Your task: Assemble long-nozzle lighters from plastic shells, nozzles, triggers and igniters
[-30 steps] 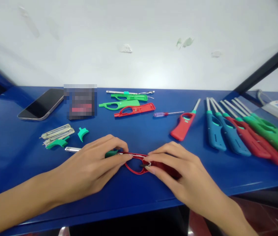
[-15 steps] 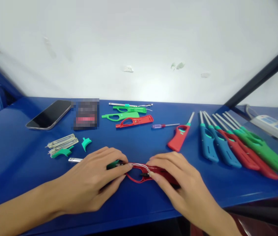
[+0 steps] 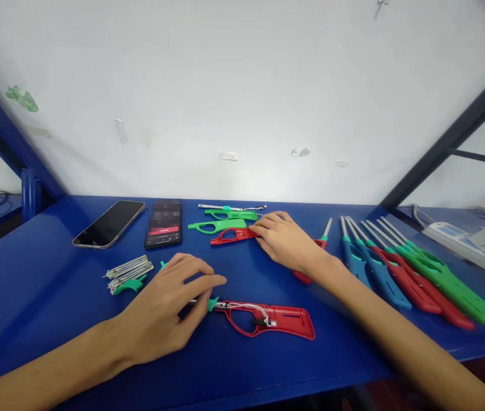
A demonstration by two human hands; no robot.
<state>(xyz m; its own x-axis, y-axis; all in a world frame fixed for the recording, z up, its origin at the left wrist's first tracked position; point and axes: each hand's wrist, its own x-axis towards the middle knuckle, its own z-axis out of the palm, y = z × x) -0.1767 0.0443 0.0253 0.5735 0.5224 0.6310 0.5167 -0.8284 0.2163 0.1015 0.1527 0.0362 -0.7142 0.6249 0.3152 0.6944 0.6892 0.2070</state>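
Observation:
In the head view, my left hand (image 3: 176, 305) is closed round the metal tube of an opened gas lighter, near its green collar. The lighter's red casing half (image 3: 293, 321) lies on the table, inner side up, with white wires and a small black part by its trigger loop. My right hand (image 3: 287, 240) is stretched to the back, its fingers closed on the right end of another red casing half (image 3: 227, 236). Behind that lie two green casing halves (image 3: 212, 226) and a metal tube with wires (image 3: 212, 206).
Several finished lighters (image 3: 381, 265) lie in a row at right, and a red one (image 3: 321, 242) is partly behind my right arm. Clear fuel tanks (image 3: 128, 271) and a green trigger (image 3: 128, 285) lie at left. Two phones (image 3: 109, 224) are behind them.
My right hand has left the opened red lighter and moved back to the other red casing half. My left hand has shifted onto the tube. The camera view has tilted up.

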